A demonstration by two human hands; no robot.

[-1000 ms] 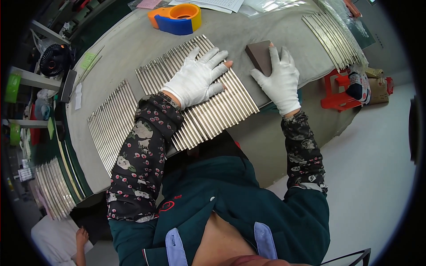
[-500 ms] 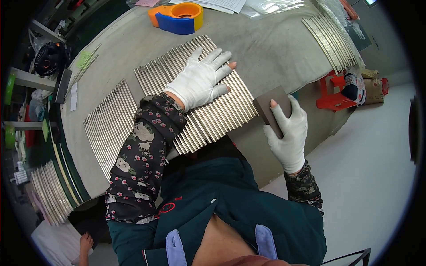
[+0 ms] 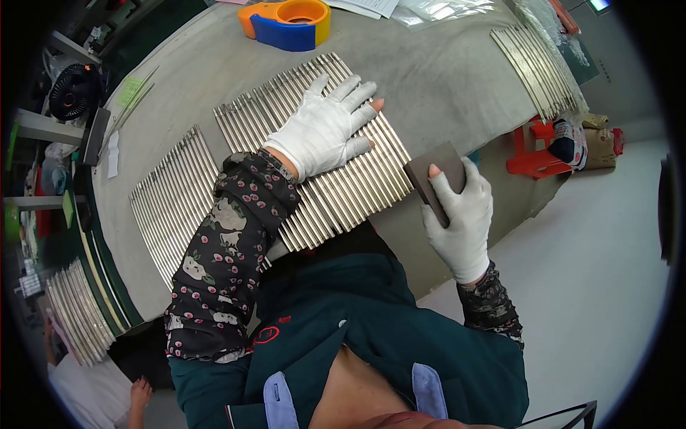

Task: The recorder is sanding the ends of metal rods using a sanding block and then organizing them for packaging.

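Observation:
My left hand [image 3: 325, 129], in a white glove with some bare fingertips, lies flat with fingers spread on a row of thin silvery metal rods [image 3: 357, 196]. The rods lie side by side on the grey-covered table. At the row's right end, my right hand [image 3: 463, 225], gloved the same way, grips a dark grey-brown rectangular block [image 3: 449, 166], thumb on its face. The block's left edge is close to or against the last rod; I cannot tell which. A second row of similar rods [image 3: 171, 196] lies to the left, partly hidden by my left sleeve.
An orange and blue tape dispenser [image 3: 289, 36] stands at the table's far side, near papers [image 3: 361, 6] and clear plastic bags [image 3: 436, 11]. More rods [image 3: 536, 75] lie far right, above a red stool [image 3: 532, 163]. At lower left are stacked rods [image 3: 78, 311] and another person's hand [image 3: 141, 392].
Very little differs. The block and my right hand appear slightly further left, much as the whole view has shifted. My left hand stays flat on the rods.

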